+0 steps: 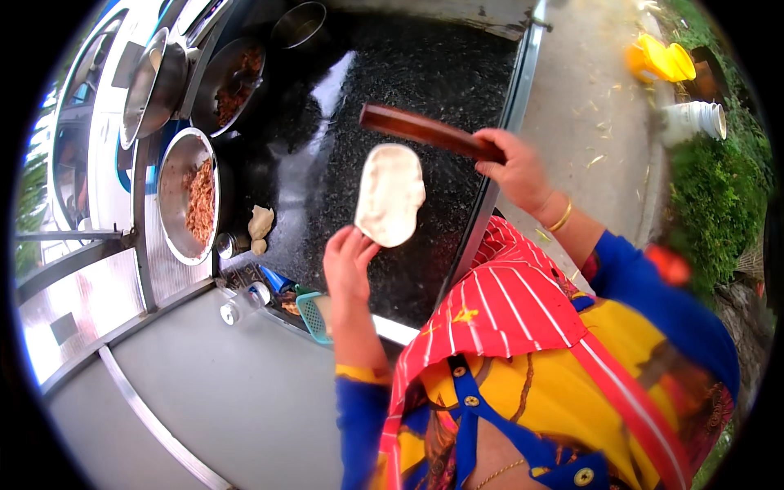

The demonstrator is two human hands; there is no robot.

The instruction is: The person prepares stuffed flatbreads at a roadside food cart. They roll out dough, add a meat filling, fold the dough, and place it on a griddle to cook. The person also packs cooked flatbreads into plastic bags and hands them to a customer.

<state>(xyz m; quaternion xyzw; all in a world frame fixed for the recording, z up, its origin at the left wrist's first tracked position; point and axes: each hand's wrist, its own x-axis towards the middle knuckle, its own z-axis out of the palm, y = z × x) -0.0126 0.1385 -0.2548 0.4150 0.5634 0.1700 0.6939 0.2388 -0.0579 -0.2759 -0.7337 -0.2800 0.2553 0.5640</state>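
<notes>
My right hand (517,174) grips one end of a dark reddish-brown wooden rod (425,130), likely a rolling pin. The rod slants over the black speckled countertop (453,202), its far end pointing left. Just below it in the picture is a flattened oval piece of pale dough (392,196) with an uneven surface. The fingers of my left hand (349,263) pinch the dough's near edge. Whether the dough rests on the counter or is slightly raised, I cannot tell. A small lump of dough (261,222) lies farther left on the counter.
A metal bowl of reddish filling (166,202) stands at the left, near another bowl of darker filling (205,92). A clear plastic jar (245,303) and a green basket (313,318) sit by the lower-left edge. The counter's metal edge (520,73) runs along the right.
</notes>
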